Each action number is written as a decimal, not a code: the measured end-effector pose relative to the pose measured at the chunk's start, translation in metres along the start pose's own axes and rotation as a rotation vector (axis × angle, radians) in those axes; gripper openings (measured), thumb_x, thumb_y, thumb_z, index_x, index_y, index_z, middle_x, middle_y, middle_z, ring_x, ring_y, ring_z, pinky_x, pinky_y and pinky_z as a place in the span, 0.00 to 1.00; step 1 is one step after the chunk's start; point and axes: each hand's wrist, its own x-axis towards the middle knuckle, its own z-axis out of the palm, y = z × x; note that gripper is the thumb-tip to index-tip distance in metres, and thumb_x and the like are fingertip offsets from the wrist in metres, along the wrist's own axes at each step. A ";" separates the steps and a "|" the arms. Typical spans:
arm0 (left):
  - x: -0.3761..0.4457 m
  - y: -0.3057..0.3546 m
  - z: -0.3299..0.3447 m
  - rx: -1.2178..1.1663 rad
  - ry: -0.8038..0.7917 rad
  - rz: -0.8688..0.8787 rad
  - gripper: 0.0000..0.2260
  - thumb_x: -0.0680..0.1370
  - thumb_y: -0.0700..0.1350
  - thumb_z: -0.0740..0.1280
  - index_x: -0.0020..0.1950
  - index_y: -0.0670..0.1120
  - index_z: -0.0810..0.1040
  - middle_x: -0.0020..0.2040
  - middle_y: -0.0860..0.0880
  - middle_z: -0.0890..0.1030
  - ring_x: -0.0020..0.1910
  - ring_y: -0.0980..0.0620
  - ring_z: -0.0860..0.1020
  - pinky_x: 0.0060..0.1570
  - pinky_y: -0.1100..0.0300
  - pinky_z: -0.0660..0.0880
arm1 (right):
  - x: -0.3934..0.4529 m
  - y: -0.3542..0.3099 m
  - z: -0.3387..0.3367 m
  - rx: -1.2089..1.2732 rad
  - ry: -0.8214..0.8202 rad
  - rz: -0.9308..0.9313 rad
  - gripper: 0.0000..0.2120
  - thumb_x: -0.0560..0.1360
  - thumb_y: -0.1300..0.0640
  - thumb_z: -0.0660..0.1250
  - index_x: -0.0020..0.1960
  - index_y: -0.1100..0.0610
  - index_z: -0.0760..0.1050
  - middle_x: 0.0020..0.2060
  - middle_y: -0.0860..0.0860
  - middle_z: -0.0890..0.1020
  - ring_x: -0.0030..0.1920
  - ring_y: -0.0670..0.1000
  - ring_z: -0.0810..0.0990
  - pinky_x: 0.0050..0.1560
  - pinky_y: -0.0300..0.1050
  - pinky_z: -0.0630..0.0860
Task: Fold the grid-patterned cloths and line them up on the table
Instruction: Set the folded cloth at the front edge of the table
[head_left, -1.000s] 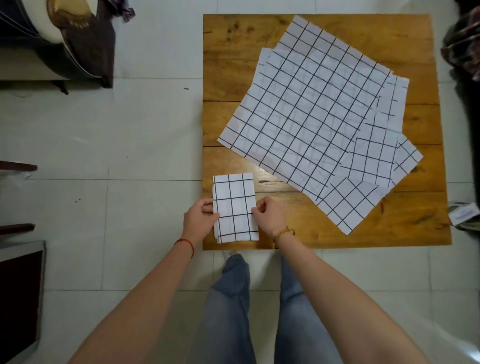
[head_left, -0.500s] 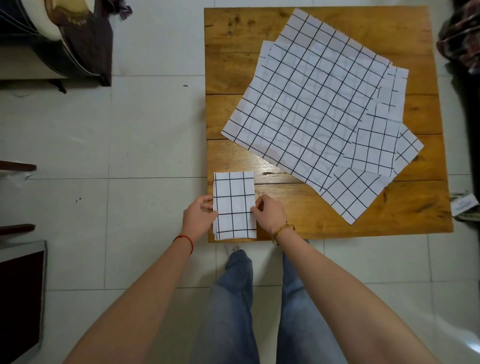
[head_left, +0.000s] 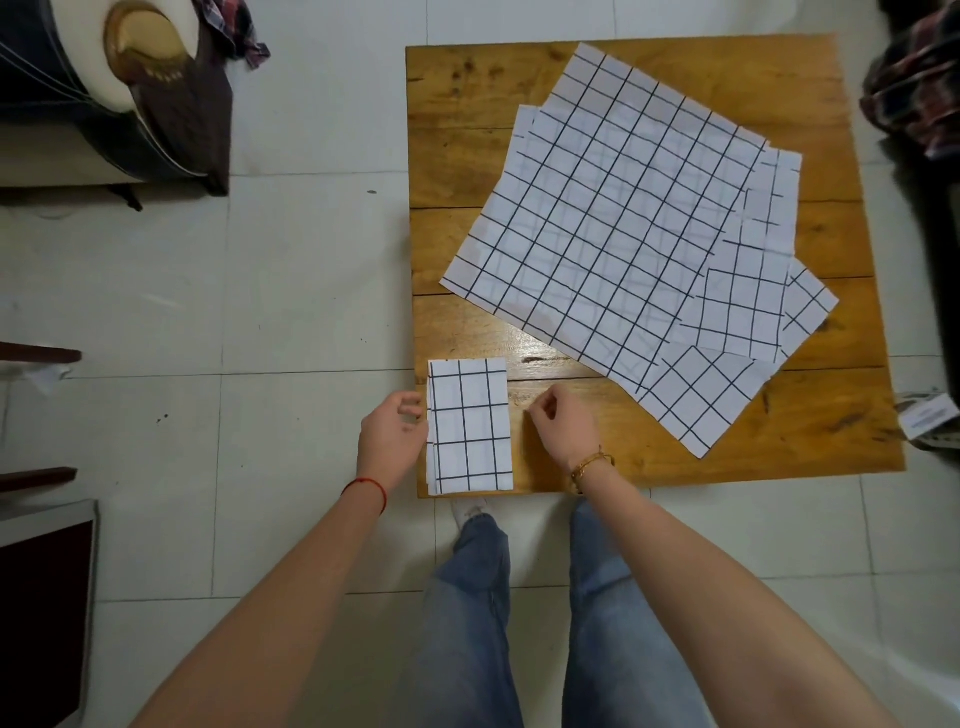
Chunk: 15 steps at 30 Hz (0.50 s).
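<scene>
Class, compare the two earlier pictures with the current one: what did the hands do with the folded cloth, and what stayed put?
The right hand has let go of the folded cloth and drawn off to the right; a strip of table now shows between them. The left hand has eased back to the cloth's left edge. The folded cloth and the pile of unfolded cloths stayed in place.

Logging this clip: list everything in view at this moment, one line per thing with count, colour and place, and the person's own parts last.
folded cloth: 1, white with black grid, near-left corner of the table
unfolded cloths: overlapping pile, at least three, white with black grid, spread across the table's middle and right
table: 1, brown wood, on pale floor tiles
plaid fabric: 1, dark red, right edge of view
left hand: 1, red string on wrist, at the folded cloth's left edge, contact unclear
right hand: 1, gold bracelet, fingers loosely curled, just right of the folded cloth, apart from it
legs: 2, blue jeans, below the table
</scene>
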 end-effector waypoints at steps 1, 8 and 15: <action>0.003 0.007 -0.001 0.024 0.003 0.043 0.13 0.76 0.39 0.68 0.59 0.48 0.77 0.47 0.54 0.80 0.43 0.55 0.79 0.43 0.67 0.75 | 0.004 0.001 -0.009 0.023 0.042 0.001 0.06 0.78 0.54 0.62 0.45 0.55 0.74 0.35 0.49 0.79 0.36 0.49 0.78 0.40 0.51 0.81; 0.040 0.084 0.009 0.216 -0.030 0.382 0.13 0.77 0.41 0.67 0.61 0.49 0.77 0.53 0.54 0.80 0.52 0.56 0.78 0.56 0.57 0.77 | 0.041 0.013 -0.084 0.093 0.256 -0.071 0.03 0.74 0.56 0.67 0.46 0.55 0.75 0.40 0.50 0.78 0.40 0.49 0.76 0.39 0.42 0.72; 0.084 0.133 0.045 0.629 -0.024 0.582 0.17 0.76 0.39 0.67 0.65 0.47 0.75 0.62 0.48 0.76 0.63 0.48 0.72 0.63 0.53 0.69 | 0.077 0.061 -0.120 -0.209 0.095 -0.224 0.08 0.73 0.57 0.68 0.50 0.54 0.72 0.48 0.50 0.74 0.51 0.52 0.71 0.48 0.41 0.68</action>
